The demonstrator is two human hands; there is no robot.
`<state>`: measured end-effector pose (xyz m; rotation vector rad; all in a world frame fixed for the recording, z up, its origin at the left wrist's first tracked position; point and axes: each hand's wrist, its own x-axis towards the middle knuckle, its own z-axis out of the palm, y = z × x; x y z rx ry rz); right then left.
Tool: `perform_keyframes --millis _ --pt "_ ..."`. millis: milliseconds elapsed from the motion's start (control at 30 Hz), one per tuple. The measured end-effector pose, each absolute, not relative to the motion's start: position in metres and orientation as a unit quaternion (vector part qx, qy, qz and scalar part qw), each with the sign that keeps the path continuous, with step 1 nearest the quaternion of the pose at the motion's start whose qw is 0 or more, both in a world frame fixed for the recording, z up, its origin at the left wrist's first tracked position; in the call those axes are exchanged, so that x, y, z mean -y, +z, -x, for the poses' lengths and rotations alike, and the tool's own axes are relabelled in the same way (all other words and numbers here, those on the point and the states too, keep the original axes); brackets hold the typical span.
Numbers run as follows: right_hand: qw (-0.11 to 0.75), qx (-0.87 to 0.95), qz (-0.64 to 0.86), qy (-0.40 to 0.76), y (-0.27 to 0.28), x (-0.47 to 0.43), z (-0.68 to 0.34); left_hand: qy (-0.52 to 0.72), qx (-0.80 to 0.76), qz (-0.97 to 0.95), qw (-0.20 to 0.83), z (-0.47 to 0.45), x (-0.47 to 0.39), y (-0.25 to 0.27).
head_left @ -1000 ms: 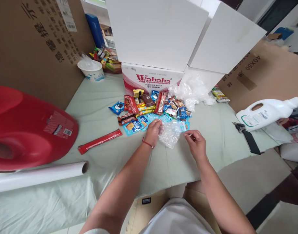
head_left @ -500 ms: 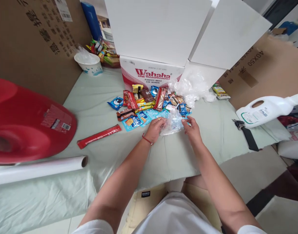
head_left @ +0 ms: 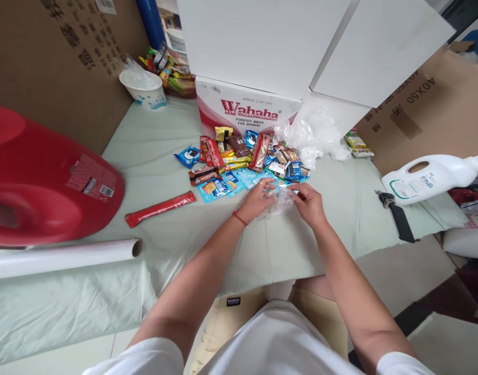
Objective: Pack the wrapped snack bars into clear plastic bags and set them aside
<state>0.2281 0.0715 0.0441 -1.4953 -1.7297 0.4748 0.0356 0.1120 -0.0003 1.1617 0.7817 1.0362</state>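
Between my hands is a crumpled clear plastic bag [head_left: 281,203], held low over the green cloth. My right hand [head_left: 307,202] pinches its upper right part between thumb and fingers. My left hand [head_left: 258,199] is at the bag's left side, fingers curled with thumb and forefinger a little apart; its contact with the plastic is partly hidden. Just beyond lies a pile of wrapped snacks, with light-blue packets [head_left: 214,189] in front, a red-wrapped bar [head_left: 258,152] and a brown packet [head_left: 238,146] behind. A long red stick packet [head_left: 160,208] lies apart, to the left.
A Wahaha carton [head_left: 247,108] stands behind the snacks, beside a heap of clear bags [head_left: 311,138]. Left are a red jug [head_left: 47,177], a white roll [head_left: 67,258] and a paper tub [head_left: 145,94]. Right are a white bottle [head_left: 430,179] and a black-handled tool [head_left: 399,219].
The bag looks more bunched up than before. My left hand's fingers have lifted and opened slightly, while my right hand has closed into a pinch on the plastic. The view has shifted slightly.
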Motion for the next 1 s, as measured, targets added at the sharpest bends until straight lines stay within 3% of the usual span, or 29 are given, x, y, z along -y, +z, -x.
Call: perform_keyframes --millis 300,533,700,1000 --pt "0.421 0.703 0.563 0.111 0.044 -0.042 -0.215 0.476 -0.411 -0.532 0.567 -0.037 -0.118 -0.006" --pt "0.451 0.640 0.603 0.150 0.050 -0.047 -0.226 0.461 -0.374 -0.543 0.594 -0.035 -0.113 -0.002" --pt "0.412 0.657 0.583 0.242 0.053 -0.058 -0.229 0.443 -0.354 -0.559 0.605 -0.036 -0.109 -0.001" --pt "0.438 0.616 0.622 0.205 0.047 -0.052 -0.231 0.453 -0.357 -0.542 0.612 -0.033 -0.111 0.001"
